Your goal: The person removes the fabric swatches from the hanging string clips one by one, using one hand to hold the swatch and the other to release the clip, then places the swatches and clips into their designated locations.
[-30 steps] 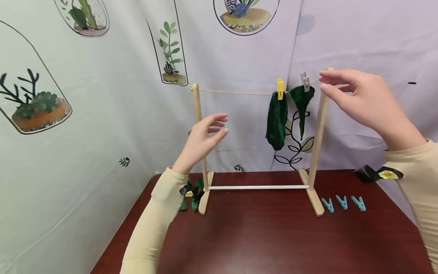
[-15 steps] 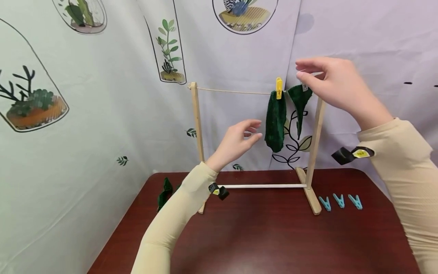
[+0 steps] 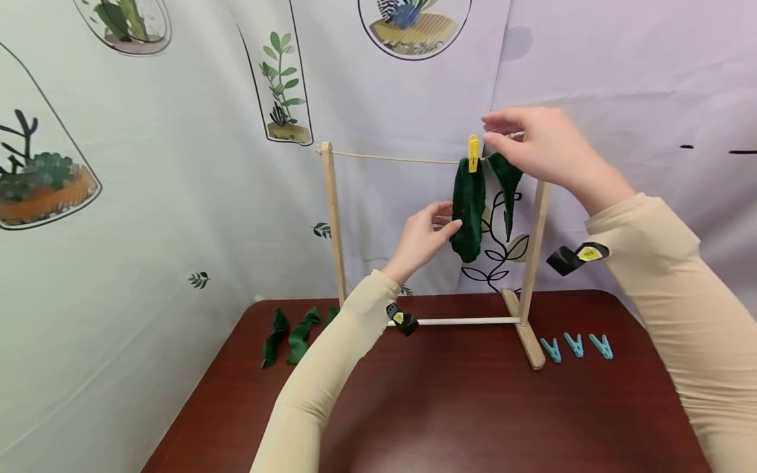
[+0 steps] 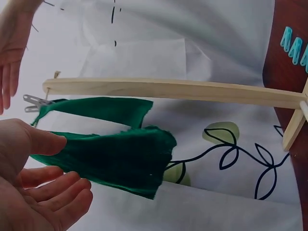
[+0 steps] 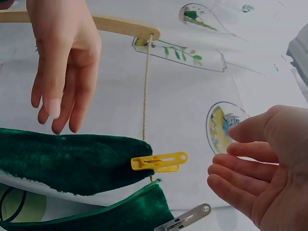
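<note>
A wooden rack [image 3: 332, 223] carries a string [image 3: 390, 157]. On it a yellow peg [image 3: 473, 152] pins a dark green cloth [image 3: 468, 210]; a second green cloth [image 3: 506, 187] hangs right of it from a grey clip [image 5: 185, 219]. My left hand [image 3: 446, 220] is open, its fingertips at the left edge of the pegged cloth [image 4: 110, 161]. My right hand [image 3: 493, 131] hovers open at the string above the second cloth and hides the clip in the head view. In the right wrist view its fingers [image 5: 231, 175] are relaxed and hold nothing beside the yellow peg [image 5: 159, 162].
Three blue pegs [image 3: 576, 345] lie on the dark red table [image 3: 473, 407] right of the rack's foot. Two green cloths [image 3: 290, 335] lie at the table's back left. A printed fabric backdrop [image 3: 177, 197] hangs close behind the rack.
My left hand has moved right, from the left post to the pegged cloth. My right hand has moved left from the right post's top to the string over the grey clip.
</note>
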`<action>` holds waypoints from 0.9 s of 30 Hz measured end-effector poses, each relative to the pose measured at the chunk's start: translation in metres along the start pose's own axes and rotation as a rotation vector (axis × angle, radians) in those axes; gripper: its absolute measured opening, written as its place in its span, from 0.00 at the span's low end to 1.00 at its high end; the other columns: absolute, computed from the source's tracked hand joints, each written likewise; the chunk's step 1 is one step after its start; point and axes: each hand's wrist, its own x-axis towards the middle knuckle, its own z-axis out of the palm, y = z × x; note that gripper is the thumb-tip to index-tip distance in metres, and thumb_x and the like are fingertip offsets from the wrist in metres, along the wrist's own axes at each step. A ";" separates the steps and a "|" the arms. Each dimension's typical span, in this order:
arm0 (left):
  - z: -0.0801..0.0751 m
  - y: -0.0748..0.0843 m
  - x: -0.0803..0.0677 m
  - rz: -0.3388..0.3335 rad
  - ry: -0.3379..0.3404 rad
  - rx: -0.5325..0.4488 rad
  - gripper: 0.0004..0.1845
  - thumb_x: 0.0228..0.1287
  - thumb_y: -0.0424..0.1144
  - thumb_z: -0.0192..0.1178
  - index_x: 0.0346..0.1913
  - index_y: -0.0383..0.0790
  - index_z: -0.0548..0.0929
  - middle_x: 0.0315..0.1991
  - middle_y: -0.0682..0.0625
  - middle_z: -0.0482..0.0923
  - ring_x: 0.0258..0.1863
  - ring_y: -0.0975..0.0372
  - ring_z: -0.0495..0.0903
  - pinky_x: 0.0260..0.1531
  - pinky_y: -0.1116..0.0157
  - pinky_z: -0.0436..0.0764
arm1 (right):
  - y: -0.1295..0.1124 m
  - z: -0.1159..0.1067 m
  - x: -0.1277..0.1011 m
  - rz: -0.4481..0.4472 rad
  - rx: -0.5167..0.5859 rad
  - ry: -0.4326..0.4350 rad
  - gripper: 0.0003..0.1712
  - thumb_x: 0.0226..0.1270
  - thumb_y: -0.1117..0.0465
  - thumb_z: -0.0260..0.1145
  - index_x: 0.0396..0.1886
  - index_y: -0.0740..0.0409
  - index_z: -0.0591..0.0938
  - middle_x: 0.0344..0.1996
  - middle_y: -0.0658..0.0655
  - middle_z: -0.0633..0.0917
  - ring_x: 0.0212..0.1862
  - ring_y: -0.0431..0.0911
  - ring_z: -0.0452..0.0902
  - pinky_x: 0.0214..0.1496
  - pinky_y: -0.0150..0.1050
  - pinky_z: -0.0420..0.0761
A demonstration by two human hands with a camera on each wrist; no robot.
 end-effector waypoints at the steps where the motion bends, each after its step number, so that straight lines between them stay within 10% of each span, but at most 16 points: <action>1: 0.002 -0.001 0.001 -0.007 0.006 -0.004 0.24 0.73 0.44 0.62 0.67 0.38 0.76 0.57 0.45 0.82 0.52 0.57 0.83 0.44 0.67 0.83 | 0.000 0.001 0.001 -0.003 -0.005 -0.007 0.29 0.79 0.51 0.54 0.71 0.62 0.73 0.64 0.66 0.78 0.64 0.62 0.75 0.65 0.58 0.72; 27: 0.036 0.004 0.022 0.016 0.105 -0.049 0.09 0.75 0.41 0.60 0.44 0.38 0.85 0.35 0.49 0.85 0.36 0.63 0.83 0.39 0.71 0.81 | 0.002 0.011 0.022 0.065 -0.069 -0.159 0.32 0.80 0.51 0.53 0.75 0.65 0.66 0.69 0.68 0.72 0.68 0.63 0.69 0.66 0.60 0.69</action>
